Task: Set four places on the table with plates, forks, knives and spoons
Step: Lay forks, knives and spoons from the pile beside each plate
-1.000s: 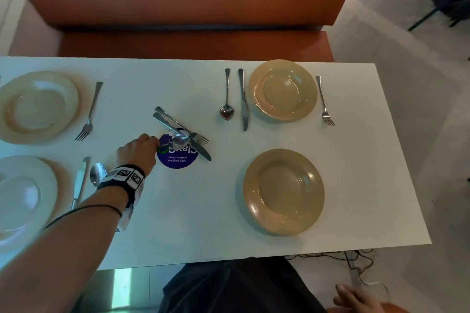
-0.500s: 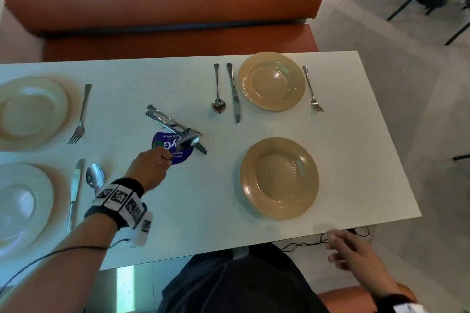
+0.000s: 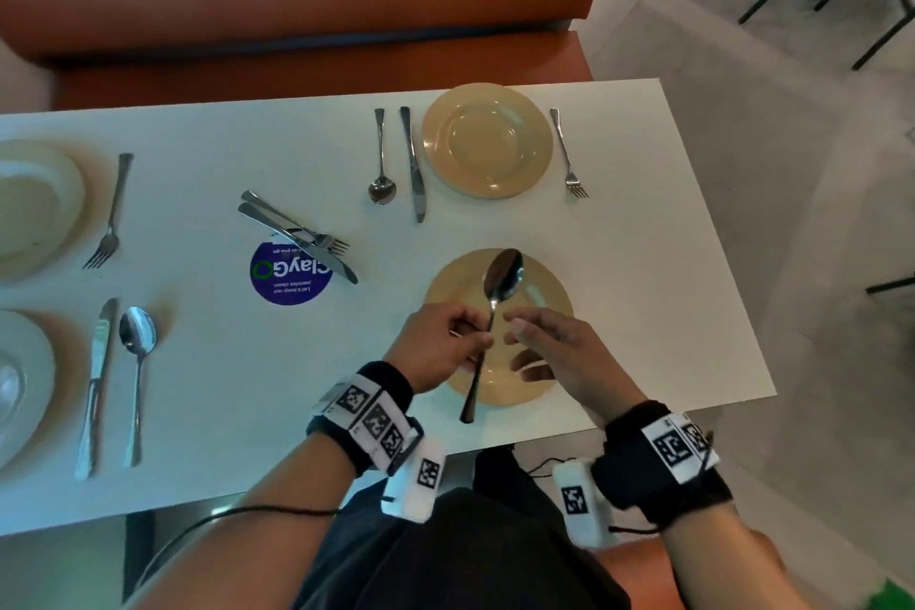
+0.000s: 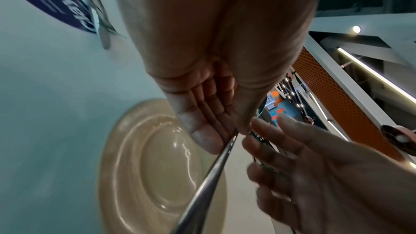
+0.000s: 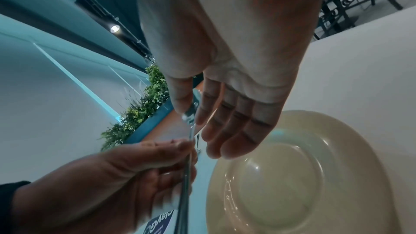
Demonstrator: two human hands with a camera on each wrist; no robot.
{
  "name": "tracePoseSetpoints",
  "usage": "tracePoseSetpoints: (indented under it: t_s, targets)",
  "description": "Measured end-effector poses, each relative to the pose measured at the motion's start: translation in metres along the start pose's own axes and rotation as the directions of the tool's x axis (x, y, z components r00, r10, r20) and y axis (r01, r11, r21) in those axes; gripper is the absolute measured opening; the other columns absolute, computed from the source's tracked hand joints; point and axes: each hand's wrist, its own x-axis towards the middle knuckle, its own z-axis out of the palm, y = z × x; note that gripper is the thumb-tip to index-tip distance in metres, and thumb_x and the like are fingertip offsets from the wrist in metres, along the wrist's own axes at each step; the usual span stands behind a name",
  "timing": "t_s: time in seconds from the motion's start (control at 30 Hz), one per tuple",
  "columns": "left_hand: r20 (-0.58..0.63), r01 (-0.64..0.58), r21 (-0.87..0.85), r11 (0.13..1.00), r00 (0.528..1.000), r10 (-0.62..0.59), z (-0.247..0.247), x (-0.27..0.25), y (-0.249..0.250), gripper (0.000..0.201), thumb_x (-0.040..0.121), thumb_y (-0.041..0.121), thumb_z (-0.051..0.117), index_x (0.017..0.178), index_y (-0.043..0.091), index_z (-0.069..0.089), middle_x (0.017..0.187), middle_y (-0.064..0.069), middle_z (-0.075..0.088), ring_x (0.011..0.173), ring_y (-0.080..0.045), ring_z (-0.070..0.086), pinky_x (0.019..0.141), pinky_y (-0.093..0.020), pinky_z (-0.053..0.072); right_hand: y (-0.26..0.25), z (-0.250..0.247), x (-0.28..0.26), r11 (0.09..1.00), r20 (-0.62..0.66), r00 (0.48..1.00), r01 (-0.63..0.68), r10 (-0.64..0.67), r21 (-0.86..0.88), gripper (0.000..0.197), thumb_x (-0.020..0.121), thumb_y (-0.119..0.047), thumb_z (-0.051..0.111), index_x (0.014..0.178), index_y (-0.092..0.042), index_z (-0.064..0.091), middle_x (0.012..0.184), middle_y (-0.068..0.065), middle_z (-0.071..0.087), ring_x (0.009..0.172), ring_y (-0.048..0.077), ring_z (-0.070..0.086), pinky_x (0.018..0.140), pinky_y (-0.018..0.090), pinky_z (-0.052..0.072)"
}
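**Inspector:** Four plates are visible from the head camera. State the position of each.

**Technician:** Near right plate [image 3: 547, 292] lies by the near edge of the table [image 3: 643, 263], under both hands. Far right plate [image 3: 487, 141] lies by the far edge. Two paler plates [image 3: 34, 208] lie at the left edge, partly out of frame.

**Inspector:** Left hand status?

**Technician:** Left hand [image 3: 438, 344] pinches the held spoon [image 3: 500, 282] at mid-handle, fingers curled. The spoon is raised above the near right plate, bowl pointing away from the person, handle end over the plate's near rim.

**Inspector:** Right hand status?

**Technician:** Right hand [image 3: 559, 352] holds nothing. Fingers are spread and relaxed, fingertips [image 5: 211, 134] just beside the spoon handle. Contact with the handle cannot be confirmed.

**Inspector:** Cutlery already laid?

**Technician:** Far right place: spoon [image 3: 381, 164] and knife [image 3: 415, 164] on one side of the plate, fork [image 3: 569, 154] on the other. Far left place: one fork [image 3: 111, 213] beside the plate. Near left place: knife [image 3: 96, 386] and spoon [image 3: 136, 372] side by side.

**Inspector:** Loose items?

**Technician:** One loose knife [image 3: 277, 225] and one loose fork [image 3: 317, 235] lie crossed together at mid-table, tips overlapping a round purple sticker [image 3: 287, 280].
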Motion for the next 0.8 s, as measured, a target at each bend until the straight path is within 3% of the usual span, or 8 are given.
tracePoseSetpoints:
  t_s: [0.1,0.3,0.5,0.67,0.8]
  targets:
    - [0.02,-0.003,0.012,1.0,1.0,0.003,0.035,0.006,0.01,0.015,0.086,0.003,0.069,0.099,-0.002,0.065,0.076,-0.006,0.066,0.068,-0.018,0.067,0.067,-0.03,0.06,0.01,-0.018,0.0,0.993,-0.062,0.998,0.006,0.001,0.115,0.018,0.097,-0.019,0.059,0.11,-0.012,0.07,0.092,0.006,0.07,0.074,0.023,0.065,0.066,0.031,0.053]
    - [0.021,-0.034,0.055,0.998,0.999,0.033,0.09,0.02,0.022,0.012,0.088,0.01,0.069,0.099,0.004,0.067,0.081,-0.011,0.071,0.061,-0.013,0.067,0.06,-0.024,0.056,0.027,-0.058,0.001,0.978,-0.129,0.99,-0.027,0.055,0.209,0.022,0.093,-0.017,0.066,0.109,-0.002,0.066,0.083,0.009,0.067,0.067,0.019,0.061,0.065,0.031,0.055]
    - [-0.007,-0.03,0.044,0.999,1.0,0.031,0.125,0.028,0.031,0.008,0.088,0.01,0.069,0.093,0.016,0.07,0.083,-0.009,0.074,0.075,-0.02,0.073,0.07,-0.031,0.061,0.037,-0.097,0.006,0.97,-0.103,0.993,-0.027,0.053,0.24,0.008,0.093,-0.013,0.064,0.097,-0.008,0.069,0.077,0.006,0.067,0.064,0.016,0.061,0.064,0.028,0.054]
    - [-0.07,0.015,0.088,0.996,0.997,-0.009,0.119,0.036,0.029,0.013,0.089,0.023,0.068,0.101,0.02,0.071,0.087,-0.003,0.074,0.078,-0.016,0.072,0.076,-0.032,0.06,0.045,-0.125,0.025,0.977,-0.094,0.993,-0.05,0.071,0.206,0.01,0.095,-0.015,0.063,0.091,-0.007,0.067,0.079,0.008,0.068,0.065,0.02,0.063,0.064,0.029,0.054]
    - [-0.239,0.082,0.073,0.994,0.969,-0.063,0.079,0.027,0.006,0.013,0.09,0.017,0.066,0.101,0.023,0.07,0.087,-0.008,0.073,0.077,-0.016,0.071,0.08,-0.035,0.059,0.054,-0.148,0.048,0.99,-0.115,0.988,-0.088,0.1,0.107,0.01,0.095,-0.014,0.063,0.089,-0.006,0.067,0.079,0.01,0.063,0.063,0.02,0.058,0.063,0.03,0.053]
